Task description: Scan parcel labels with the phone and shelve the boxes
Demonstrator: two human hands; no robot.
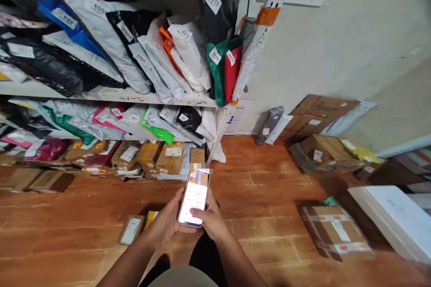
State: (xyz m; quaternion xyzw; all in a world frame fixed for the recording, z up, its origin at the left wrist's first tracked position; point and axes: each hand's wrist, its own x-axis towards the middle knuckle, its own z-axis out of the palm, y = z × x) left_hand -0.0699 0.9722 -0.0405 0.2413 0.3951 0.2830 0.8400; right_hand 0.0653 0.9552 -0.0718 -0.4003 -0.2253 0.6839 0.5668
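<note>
A smartphone (194, 198) with a lit, mostly white screen is held upright in front of my body. My left hand (168, 215) wraps round its left side and lower edge. On the other side, my right hand (212, 217) grips the phone, its thumb lying on the lower part of the screen. The fingers behind the phone are hidden. Small text fills the screen, too fine to read, below a picture at its top. Beneath my left forearm, a small labelled carton (130, 229) lies on the floor.
Shelves (141, 97) hold labelled mailer bags, among them a black bag (217, 6). Several cartons (170, 158) line the bottom level. On the wooden floor at right lie a taped box (336, 228), an open brown box (318, 150) and a large white box (393, 215).
</note>
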